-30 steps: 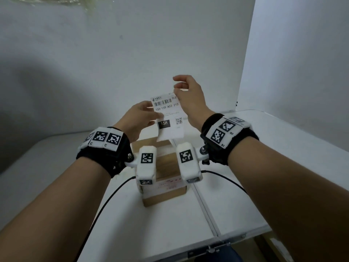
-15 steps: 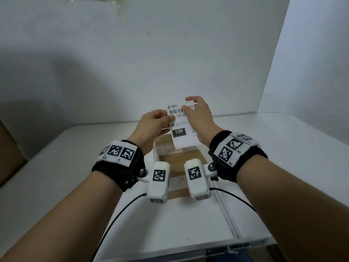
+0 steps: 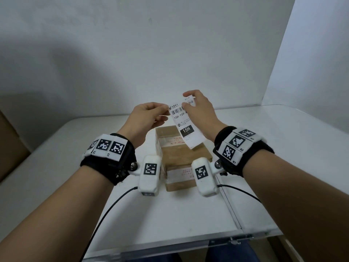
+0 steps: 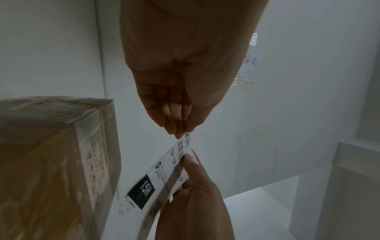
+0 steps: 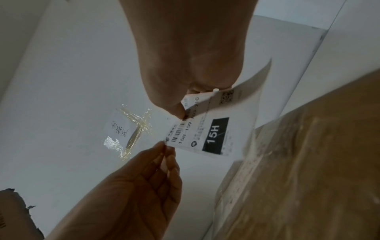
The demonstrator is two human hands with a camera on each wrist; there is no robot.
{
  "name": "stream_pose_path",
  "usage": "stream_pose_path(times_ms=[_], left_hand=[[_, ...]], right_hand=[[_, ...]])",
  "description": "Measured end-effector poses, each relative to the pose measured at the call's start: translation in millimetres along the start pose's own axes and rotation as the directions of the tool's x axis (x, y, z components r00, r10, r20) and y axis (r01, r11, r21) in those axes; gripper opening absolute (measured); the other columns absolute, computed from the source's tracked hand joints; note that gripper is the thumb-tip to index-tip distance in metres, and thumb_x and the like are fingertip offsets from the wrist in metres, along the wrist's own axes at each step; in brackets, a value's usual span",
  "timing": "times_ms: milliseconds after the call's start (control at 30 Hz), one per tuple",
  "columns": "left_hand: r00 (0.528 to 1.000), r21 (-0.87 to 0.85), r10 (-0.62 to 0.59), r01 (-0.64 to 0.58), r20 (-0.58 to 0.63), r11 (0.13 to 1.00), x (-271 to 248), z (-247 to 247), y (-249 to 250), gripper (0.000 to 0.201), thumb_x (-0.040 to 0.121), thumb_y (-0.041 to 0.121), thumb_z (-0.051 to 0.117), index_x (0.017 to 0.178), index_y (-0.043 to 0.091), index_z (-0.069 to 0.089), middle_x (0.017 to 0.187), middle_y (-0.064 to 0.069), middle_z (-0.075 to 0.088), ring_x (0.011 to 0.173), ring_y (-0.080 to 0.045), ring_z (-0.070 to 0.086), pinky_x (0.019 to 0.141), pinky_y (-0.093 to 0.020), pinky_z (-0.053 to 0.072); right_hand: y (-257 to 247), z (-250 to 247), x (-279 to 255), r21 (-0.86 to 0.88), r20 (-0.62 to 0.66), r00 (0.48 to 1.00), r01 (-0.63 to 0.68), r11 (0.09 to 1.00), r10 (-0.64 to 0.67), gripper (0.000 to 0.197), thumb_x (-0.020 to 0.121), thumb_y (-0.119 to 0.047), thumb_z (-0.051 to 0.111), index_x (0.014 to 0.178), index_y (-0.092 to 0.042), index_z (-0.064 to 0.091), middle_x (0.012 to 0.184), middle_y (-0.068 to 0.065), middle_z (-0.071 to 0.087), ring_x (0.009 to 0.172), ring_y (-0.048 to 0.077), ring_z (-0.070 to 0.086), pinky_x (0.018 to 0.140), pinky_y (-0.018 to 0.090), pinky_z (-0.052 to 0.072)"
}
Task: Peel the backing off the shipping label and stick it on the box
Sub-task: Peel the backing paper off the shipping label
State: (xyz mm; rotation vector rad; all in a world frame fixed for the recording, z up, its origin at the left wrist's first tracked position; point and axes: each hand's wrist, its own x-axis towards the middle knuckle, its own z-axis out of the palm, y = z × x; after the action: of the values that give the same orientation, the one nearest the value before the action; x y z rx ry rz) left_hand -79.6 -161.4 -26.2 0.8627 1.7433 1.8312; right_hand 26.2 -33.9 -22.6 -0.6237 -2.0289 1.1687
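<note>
The white shipping label (image 3: 186, 127), printed with a barcode and a black "15H" block, hangs tilted in the air above the brown cardboard box (image 3: 181, 152). My left hand (image 3: 166, 110) pinches its top left corner. My right hand (image 3: 186, 100) pinches its top edge between thumb and fingers. In the left wrist view my left fingertips (image 4: 180, 134) close on the corner of the label (image 4: 156, 183), next to the box (image 4: 51, 162). The right wrist view shows the label (image 5: 216, 129) held between both hands over the box (image 5: 308, 178). Whether the backing has parted from the label, I cannot tell.
The box stands on a white table (image 3: 170, 214), with white walls behind and to the right. A brown cardboard piece (image 3: 7, 148) leans at the far left. A small handwritten note (image 5: 120, 128) is taped to the wall. Black cables trail from my wrist cameras.
Both hands have kept hold of the label above the box. My left fingers have shifted from its left edge to the top left corner, and the label now hangs more tilted.
</note>
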Motion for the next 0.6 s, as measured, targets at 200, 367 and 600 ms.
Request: stream_pose_path(times_ms=[200, 367, 600], left_hand=[[1.0, -0.128, -0.025, 0.024, -0.003, 0.991, -3, -1, -5, 0.009, 0.091, 0.015, 0.063, 0.085, 0.011, 0.068, 0.085, -0.003, 0.072, 0.071, -0.011, 0.067, 0.071, -0.02, 0.058], [0.998, -0.297, -0.053, 0.061, 0.033, 0.953, -7, 4, -8, 0.009, 0.093, 0.01, 0.06, 0.088, 0.005, 0.067, 0.083, -0.009, 0.071, 0.071, -0.013, 0.069, 0.077, -0.021, 0.059], [0.996, -0.342, -0.015, 0.043, 0.083, 0.939, -10, 9, -15, 0.013, 0.093, 0.006, 0.059, 0.096, -0.002, 0.068, 0.086, -0.012, 0.073, 0.078, -0.014, 0.07, 0.082, -0.021, 0.059]], right_hand=[[-5, 2, -2, -0.21, -0.199, 0.955, 0.18, 0.961, -0.222, 0.037, 0.083, -0.009, 0.063, 0.118, -0.015, 0.051, 0.12, 0.002, 0.048, 0.104, 0.017, 0.054, 0.088, 0.024, 0.047], [-15, 9, -9, -0.187, 0.03, 0.987, 0.164, 0.969, -0.161, 0.009, 0.084, -0.017, 0.063, 0.09, -0.015, 0.07, 0.091, -0.004, 0.071, 0.081, 0.012, 0.066, 0.074, 0.025, 0.056], [-11, 11, -13, -0.095, 0.041, 0.996, 0.088, 0.992, -0.084, 0.019, 0.088, -0.006, 0.061, 0.101, -0.008, 0.074, 0.092, 0.007, 0.074, 0.068, 0.008, 0.067, 0.069, 0.02, 0.058]])
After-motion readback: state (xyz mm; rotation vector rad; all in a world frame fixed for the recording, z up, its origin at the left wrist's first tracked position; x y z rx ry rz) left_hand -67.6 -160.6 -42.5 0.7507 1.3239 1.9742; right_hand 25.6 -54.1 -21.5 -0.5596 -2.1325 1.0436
